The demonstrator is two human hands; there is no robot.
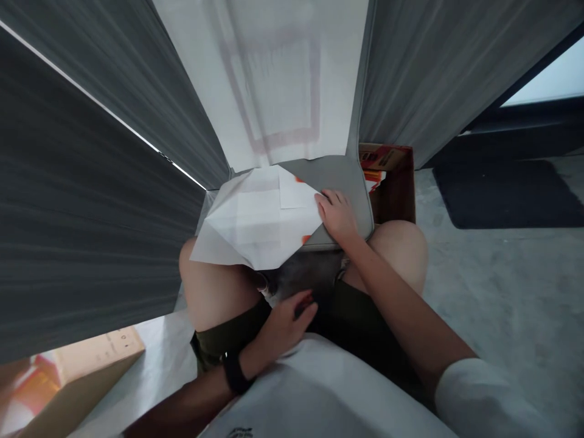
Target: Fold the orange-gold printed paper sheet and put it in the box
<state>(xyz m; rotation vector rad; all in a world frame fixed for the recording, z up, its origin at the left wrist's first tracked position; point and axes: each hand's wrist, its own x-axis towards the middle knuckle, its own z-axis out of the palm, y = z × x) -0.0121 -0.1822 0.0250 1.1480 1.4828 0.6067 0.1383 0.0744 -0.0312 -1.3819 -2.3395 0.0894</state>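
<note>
A white paper sheet [260, 213], creased and folded with pointed corners, lies on the grey chair seat [337, 173]. Two small orange marks show along its right side, and its lower left part overhangs the seat toward one thigh. My right hand [338, 216] rests palm down at the paper's right corner, fingers stretched out over paper and seat. Above my lap hovers my left hand [289, 319], a dark band on its wrist. Its fingers curve loosely with the thumb apart, and I see nothing plainly held in it; it is apart from the paper.
White sheeting [283, 79] covers the chair's backrest. A cardboard box [401, 182] with orange-and-white pieces inside stands right of the chair, and another box [100, 359] sits at lower left. Grey curtains [91, 152] hang on both sides. A dark mat [506, 194] lies on the floor.
</note>
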